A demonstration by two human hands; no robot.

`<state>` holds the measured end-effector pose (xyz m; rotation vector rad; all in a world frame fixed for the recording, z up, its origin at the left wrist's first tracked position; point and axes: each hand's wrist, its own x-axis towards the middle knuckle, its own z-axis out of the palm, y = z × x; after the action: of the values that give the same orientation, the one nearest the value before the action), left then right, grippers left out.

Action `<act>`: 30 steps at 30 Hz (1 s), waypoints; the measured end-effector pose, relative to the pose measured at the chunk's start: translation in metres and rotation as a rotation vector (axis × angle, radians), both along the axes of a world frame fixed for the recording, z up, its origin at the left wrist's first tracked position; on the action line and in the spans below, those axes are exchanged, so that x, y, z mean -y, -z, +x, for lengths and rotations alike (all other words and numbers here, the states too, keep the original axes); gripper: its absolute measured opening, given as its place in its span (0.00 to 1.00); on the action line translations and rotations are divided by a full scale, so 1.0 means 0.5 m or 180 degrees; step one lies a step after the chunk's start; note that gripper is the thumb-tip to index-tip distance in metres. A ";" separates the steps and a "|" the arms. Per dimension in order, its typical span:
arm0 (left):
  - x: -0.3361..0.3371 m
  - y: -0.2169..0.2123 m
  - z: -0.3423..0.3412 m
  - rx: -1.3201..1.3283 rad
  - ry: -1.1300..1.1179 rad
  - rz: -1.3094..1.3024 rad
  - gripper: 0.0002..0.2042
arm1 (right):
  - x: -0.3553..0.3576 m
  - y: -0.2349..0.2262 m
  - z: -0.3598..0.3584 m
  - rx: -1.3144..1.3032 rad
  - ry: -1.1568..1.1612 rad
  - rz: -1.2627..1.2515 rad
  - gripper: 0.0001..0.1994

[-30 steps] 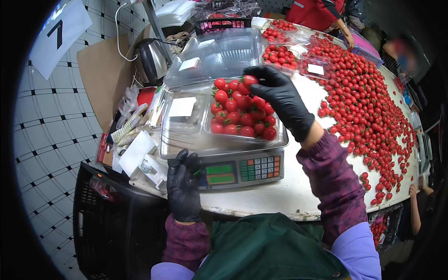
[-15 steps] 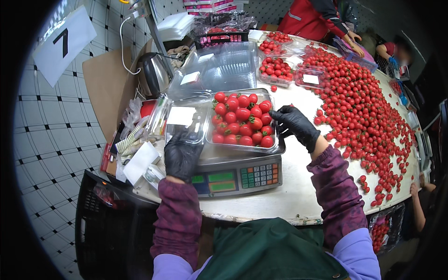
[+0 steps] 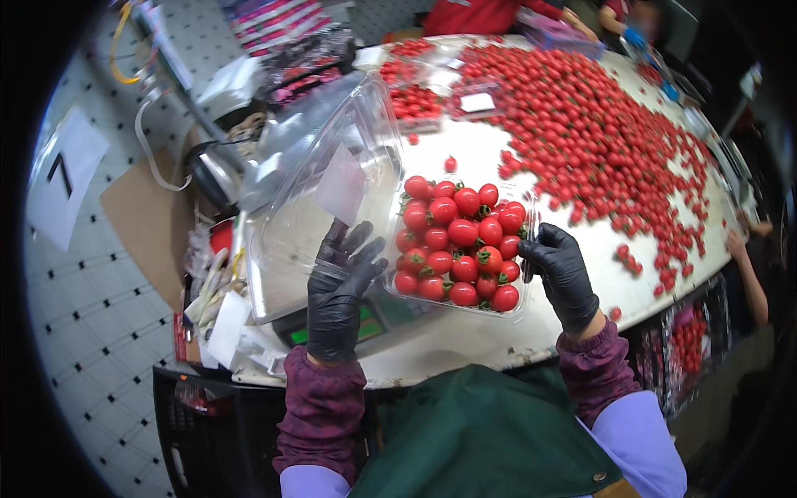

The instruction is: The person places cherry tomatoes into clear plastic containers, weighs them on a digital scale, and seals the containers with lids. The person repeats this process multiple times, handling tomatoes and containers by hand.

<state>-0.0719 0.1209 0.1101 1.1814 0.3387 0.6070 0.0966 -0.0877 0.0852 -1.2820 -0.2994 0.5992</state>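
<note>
We hold clear clamshell tray (image 3: 459, 249) of tomatoes above scale (image 3: 332, 325): left hand (image 3: 339, 286) fingers grip hinge side, right hand (image 3: 558, 270) pinches right rim. Lid (image 3: 320, 191) open; tilt risks tomatoes spilling.

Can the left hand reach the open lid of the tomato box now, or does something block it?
Probably yes: the left hand already lies against the raised clear lid of the tomato box, and nothing sits between them.
</note>
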 end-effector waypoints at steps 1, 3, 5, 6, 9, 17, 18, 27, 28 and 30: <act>0.018 0.009 0.014 0.0024 0.0165 0.0025 0.27 | 0.036 0.013 -0.007 -0.0081 0.0173 -0.0015 0.06; 0.057 0.019 0.051 0.0078 0.0501 0.0097 0.27 | 0.103 0.052 -0.027 -0.0100 0.0523 -0.0054 0.06; 0.088 0.053 0.090 0.0136 0.0755 0.0329 0.26 | 0.152 0.075 -0.048 -0.0097 0.0797 -0.0121 0.06; 0.100 0.065 0.107 -0.0075 0.0902 0.0158 0.27 | 0.174 0.082 -0.056 -0.0080 0.0924 -0.0170 0.06; 0.114 0.128 0.145 -0.0320 0.1230 0.0194 0.28 | 0.212 0.110 -0.077 -0.0140 0.1114 -0.0342 0.06; 0.146 0.114 0.140 -0.0323 0.1426 0.4270 0.33 | 0.271 0.192 -0.100 -0.1101 -0.0056 -0.0584 0.10; 0.166 0.093 0.122 -0.0572 0.1570 0.4776 0.37 | 0.281 0.193 -0.083 -0.0759 0.0313 -0.0775 0.12; 0.270 0.189 0.062 -0.1078 0.1594 0.5772 0.36 | 0.232 0.160 -0.001 0.0360 0.0415 -0.1237 0.22; 0.274 0.203 0.058 -0.1030 0.1422 0.5799 0.32 | 0.227 0.184 0.004 0.0589 0.0544 -0.1265 0.22; 0.288 0.212 0.053 -0.0957 0.1193 0.5736 0.29 | 0.233 0.187 0.009 0.0239 0.0439 -0.1333 0.21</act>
<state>-0.0455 -0.0229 0.0040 2.9834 -0.3387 0.2804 0.1011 -0.2041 -0.0081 -1.7162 -0.1480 0.5115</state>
